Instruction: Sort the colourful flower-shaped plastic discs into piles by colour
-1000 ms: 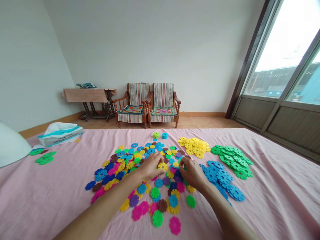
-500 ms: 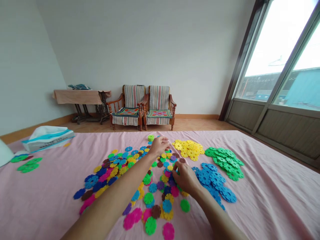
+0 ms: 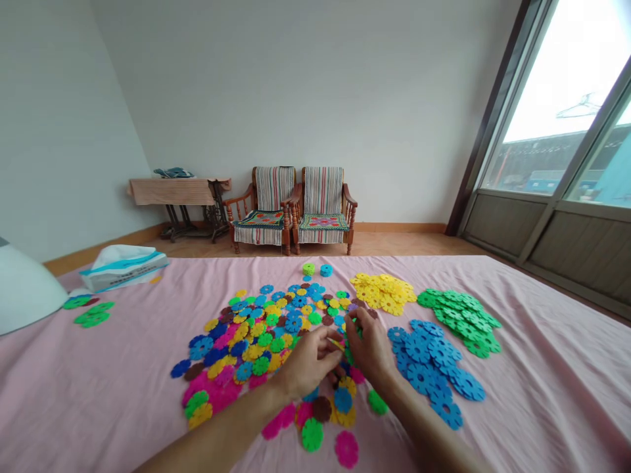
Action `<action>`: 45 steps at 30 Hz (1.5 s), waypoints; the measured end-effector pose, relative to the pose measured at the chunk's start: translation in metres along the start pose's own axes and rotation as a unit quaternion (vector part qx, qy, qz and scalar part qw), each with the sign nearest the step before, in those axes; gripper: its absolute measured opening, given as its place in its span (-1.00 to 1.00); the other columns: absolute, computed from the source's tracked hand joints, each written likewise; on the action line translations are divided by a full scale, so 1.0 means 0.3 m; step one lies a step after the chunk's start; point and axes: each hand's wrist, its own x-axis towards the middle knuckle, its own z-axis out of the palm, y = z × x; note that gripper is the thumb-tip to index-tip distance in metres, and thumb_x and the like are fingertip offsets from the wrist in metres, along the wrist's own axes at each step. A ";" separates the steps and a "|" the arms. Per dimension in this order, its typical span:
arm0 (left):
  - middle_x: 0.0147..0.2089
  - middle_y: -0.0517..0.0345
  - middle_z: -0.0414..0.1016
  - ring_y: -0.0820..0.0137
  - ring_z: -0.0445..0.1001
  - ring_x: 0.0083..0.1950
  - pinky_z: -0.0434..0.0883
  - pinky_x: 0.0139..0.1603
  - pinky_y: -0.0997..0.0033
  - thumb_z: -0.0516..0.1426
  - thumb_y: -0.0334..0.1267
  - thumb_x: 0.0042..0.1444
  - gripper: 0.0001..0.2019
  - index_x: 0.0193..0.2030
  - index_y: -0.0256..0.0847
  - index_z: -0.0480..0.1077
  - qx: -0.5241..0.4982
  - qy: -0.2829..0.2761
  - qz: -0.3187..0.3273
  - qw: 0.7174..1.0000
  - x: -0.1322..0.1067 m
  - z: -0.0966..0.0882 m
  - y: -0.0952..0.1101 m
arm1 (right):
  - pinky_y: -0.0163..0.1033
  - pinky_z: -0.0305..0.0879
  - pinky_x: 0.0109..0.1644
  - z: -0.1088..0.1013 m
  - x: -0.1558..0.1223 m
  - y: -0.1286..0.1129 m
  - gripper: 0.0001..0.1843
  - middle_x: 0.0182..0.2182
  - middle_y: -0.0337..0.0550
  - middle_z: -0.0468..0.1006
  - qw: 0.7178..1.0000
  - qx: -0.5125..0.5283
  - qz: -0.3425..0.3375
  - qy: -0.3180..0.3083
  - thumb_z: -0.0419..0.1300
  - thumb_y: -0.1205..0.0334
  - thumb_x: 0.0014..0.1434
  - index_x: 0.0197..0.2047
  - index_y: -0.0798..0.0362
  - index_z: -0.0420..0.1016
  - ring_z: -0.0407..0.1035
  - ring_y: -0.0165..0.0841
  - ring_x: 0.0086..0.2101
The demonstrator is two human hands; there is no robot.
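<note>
Flower-shaped plastic discs [image 3: 254, 351] in many colours lie in a loose heap on the pink cloth. My left hand [image 3: 310, 361] is low over the heap's right part, fingers bent, with a gap between thumb and forefinger and nothing plainly held. Just right of it, my right hand [image 3: 369, 341] has its fingers curled in above the heap's edge. Bits of green show by those fingertips, but what they grip is hidden. Beyond the heap stand a small light-green stack [image 3: 308, 269] and a small blue stack [image 3: 326, 270] of discs.
Sorted piles of yellow discs [image 3: 384, 293], green discs [image 3: 461, 320] and larger blue discs [image 3: 428, 364] lie to the right. On the left are a tissue pack [image 3: 124, 268], a few green discs [image 3: 94, 315] and a white rounded object [image 3: 24, 289]. Two wooden chairs [image 3: 323, 223] stand beyond the table.
My left hand has come back from the far stacks toward me, beside my right hand, uncovering the blue stack. The right hand stays over the heap's right edge. The view has shifted slightly left.
</note>
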 end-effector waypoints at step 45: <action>-0.39 0.18 0.53 0.38 0.51 -0.45 0.47 -0.40 0.44 0.04 -0.10 0.08 -0.79 -0.25 -0.18 0.31 0.260 0.264 0.103 0.923 0.049 -0.263 -0.072 | -0.27 0.29 -0.28 -0.221 0.113 0.101 -0.80 -0.33 -0.15 0.52 0.996 0.092 -0.022 0.001 0.05 0.28 0.11 -0.20 0.05 0.42 0.40 -0.35 -0.34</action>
